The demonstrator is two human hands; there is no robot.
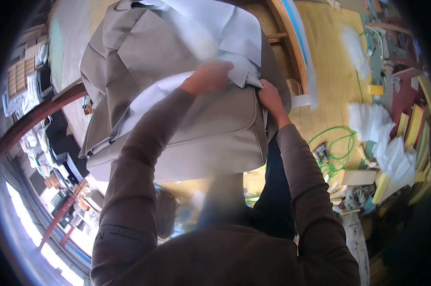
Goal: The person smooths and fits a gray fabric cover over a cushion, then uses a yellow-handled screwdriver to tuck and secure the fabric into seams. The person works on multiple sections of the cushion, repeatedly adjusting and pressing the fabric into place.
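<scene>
A taupe upholstery cover (160, 52) with a white backing (237, 28) is spread over a bulky padded seat-like piece in front of me. Part of it is folded back, so the pale underside shows. My left hand (208, 77) is closed at the folded cloth near the middle, its fingers slightly smeared by motion. At the right corner, my right hand (271, 99) pinches the bunched edge of the cover between thumb and fingers. A stitched seam runs along the lower front panel (210, 148). What lies under the cover is mostly hidden.
A wooden frame (296, 43) with a blue strip stands behind on the right. Green hose (337, 143) coils on the floor beside a small tool (321, 151). White wadding (368, 124) and yellow foam strips (413, 124) lie at the far right. A reddish-brown beam (39, 117) crosses the left.
</scene>
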